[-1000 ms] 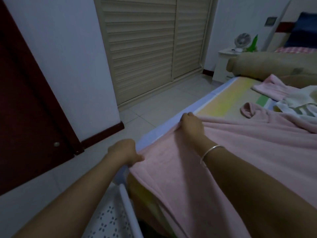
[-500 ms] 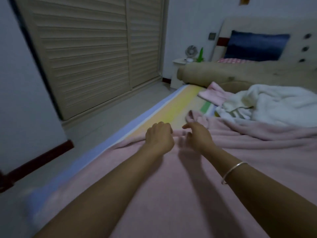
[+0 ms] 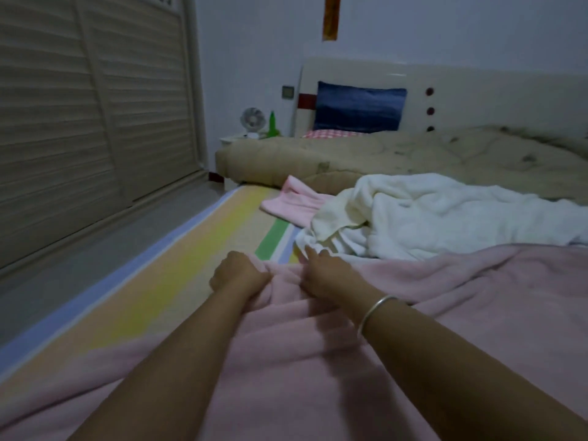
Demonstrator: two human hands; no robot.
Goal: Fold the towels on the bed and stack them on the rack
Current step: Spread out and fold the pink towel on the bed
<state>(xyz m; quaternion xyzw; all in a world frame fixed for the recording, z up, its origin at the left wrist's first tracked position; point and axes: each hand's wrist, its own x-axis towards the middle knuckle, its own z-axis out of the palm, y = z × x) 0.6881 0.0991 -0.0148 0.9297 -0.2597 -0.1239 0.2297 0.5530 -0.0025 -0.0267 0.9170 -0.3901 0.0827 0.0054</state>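
A large pink towel lies spread over the bed's striped sheet in front of me. My left hand is closed on its far edge. Beside it, my right hand, with a silver bangle at the wrist, grips the same edge, and the cloth bunches between the two hands. A crumpled white towel lies just beyond them. Another pink towel pokes out from under the white one. No rack is in view.
A tan quilt is bunched across the head of the bed below a blue pillow and white headboard. A nightstand with a small fan stands at the bed's left. Louvred wardrobe doors line the left wall across a strip of floor.
My hands moved from the bed's near corner toward the middle, carrying the pink towel's edge with them. They now sit close together, and my view has swung right toward the headboard.
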